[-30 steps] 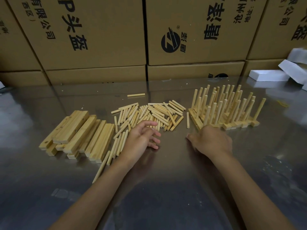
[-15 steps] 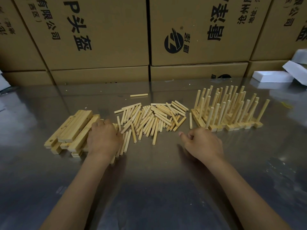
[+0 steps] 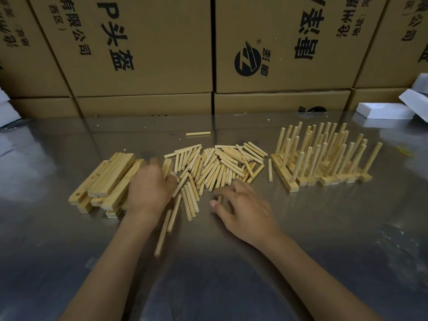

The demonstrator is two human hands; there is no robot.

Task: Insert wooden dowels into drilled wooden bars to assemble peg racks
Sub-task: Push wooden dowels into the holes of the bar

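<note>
A stack of drilled wooden bars [image 3: 108, 177] lies on the left of the metal table [image 3: 231, 262]. Loose dowels [image 3: 222, 163] are heaped in the middle. Finished peg racks [image 3: 324, 163] with upright dowels stand on the right. My left hand [image 3: 150, 188] covers the right edge of the bar stack and grips a wooden bar [image 3: 167, 167], whose end sticks out past my fingers. My right hand [image 3: 243, 205] lies palm down at the near edge of the heap. Its fingers are spread and blurred, with the tips at a dowel [image 3: 219, 199].
Printed cardboard boxes [image 3: 143, 54] wall off the back of the table. White foam blocks [image 3: 384, 111] lie at the far right, more at the far left edge. A single dowel [image 3: 198, 133] lies apart behind the heap. Several dowels [image 3: 166, 225] trail toward me.
My left hand went from the dowel heap to the bar stack and took hold of a bar. My right hand slid left from beside the racks to the near edge of the heap.
</note>
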